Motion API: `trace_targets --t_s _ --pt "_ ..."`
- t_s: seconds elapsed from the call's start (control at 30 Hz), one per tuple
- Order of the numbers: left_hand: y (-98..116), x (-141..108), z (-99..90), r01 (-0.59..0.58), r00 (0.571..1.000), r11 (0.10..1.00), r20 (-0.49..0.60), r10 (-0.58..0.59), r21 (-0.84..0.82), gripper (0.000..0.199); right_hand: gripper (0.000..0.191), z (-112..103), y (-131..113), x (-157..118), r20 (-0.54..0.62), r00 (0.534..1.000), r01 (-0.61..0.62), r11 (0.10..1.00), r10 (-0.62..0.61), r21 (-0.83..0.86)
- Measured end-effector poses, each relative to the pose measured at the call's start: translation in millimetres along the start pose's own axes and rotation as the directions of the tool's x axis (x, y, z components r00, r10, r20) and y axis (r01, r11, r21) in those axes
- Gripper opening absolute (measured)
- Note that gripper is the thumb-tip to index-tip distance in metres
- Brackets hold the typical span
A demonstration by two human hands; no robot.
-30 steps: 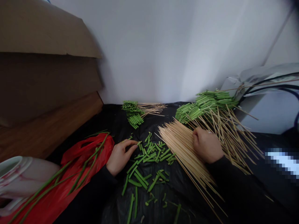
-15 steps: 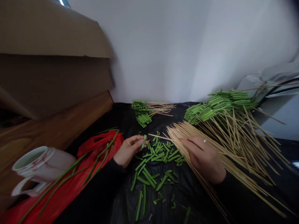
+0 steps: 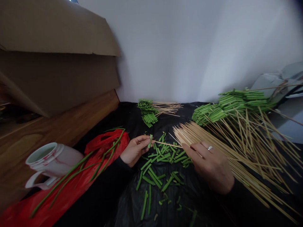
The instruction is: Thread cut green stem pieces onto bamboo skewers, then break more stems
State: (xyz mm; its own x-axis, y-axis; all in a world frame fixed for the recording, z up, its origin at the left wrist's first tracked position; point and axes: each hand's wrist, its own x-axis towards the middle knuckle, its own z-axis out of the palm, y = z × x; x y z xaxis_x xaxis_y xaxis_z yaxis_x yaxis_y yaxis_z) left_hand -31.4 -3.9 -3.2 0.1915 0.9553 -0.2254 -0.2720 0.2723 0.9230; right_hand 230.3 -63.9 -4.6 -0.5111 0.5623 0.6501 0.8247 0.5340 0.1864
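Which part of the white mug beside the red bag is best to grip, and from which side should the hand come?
Grip the handle of the mug, bringing the left hand from the near left side of the view. The handle's open loop faces that way, while the body's rounded side is closer to the green stalks lying over the red bag.

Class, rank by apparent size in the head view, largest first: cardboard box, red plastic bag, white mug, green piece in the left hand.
Cardboard box, red plastic bag, white mug, green piece in the left hand. Box and bag run off the frame.
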Motion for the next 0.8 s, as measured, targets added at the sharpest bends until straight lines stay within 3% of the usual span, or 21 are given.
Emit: trace_targets --t_s 0.13,0.47,0.8 --pt "-7 -4 5.9 0.048 0.992 0.999 0.113 -0.049 0.011 0.028 0.033 3 -11 0 0.05 0.998 0.044 0.998 -0.046 0.045" --pt "-3 -7 2.3 0.218 0.96 0.97 0.199 -0.195 -0.102 0.027 0.033 5 -15 -3 -0.003 1.0 0.016 0.999 -0.016 0.043" --pt "-6 -4 1.7 0.185 0.969 0.976 0.19 -0.161 -0.119 0.024 0.033 6 -22 -3 -0.007 1.0 0.029 0.998 -0.028 0.058"
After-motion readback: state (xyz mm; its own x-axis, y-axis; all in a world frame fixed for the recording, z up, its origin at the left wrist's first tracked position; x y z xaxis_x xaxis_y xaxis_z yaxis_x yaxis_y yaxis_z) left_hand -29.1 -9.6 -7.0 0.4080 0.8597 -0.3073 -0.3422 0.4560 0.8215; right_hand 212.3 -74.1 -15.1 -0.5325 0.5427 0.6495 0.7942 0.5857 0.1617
